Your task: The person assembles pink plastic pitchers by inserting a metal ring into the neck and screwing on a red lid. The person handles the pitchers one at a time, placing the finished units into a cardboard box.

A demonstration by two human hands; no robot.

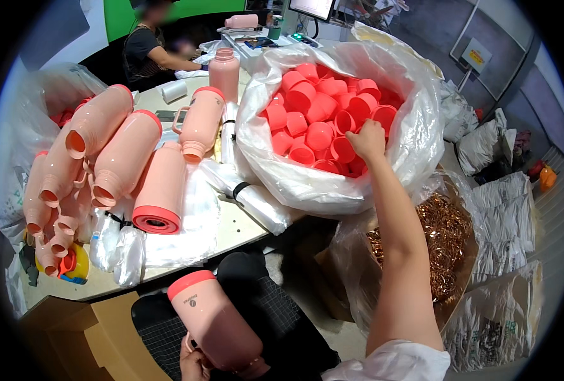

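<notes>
Over my lap, my left hand [194, 360] grips the handle of a pink vacuum jug [215, 317]. The jug lies tilted, its red base up and its neck toward me. My right arm stretches forward to a large clear plastic bag [272, 181] full of red plastic cups [320, 105]. Inside it, my right hand [369, 138] has its fingers closed at the rim of one red cup [343, 150]; the fingertips are partly hidden.
Several pink jugs [126, 149] lie piled on the left of the table [231, 228], near plastic-wrapped rolls [256, 203]. An open cardboard box [98, 336] stands below. A bag of copper-coloured metal rings [447, 235] sits under my right arm. Another person [152, 51] works across the table.
</notes>
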